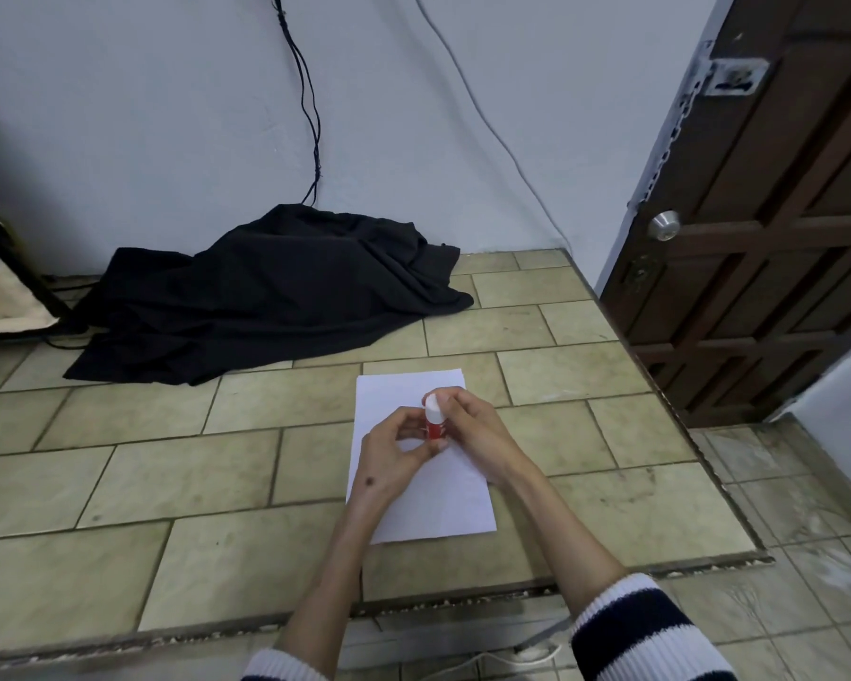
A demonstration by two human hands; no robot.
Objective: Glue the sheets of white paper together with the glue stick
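Both hands, left hand (394,449) and right hand (467,425), clamped the glue stick (434,417) above white paper (428,489); black cloth (271,292) lay upper left on the tiled worktop (168,484).

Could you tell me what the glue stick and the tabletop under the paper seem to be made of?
Glue stick: probably smooth plastic, red body with a white cap, evenly coloured. Tabletop: glazed ceramic or stone-look tiles, judging by the grout lines and mottled beige sheen. Paper: thin matte white sheets.
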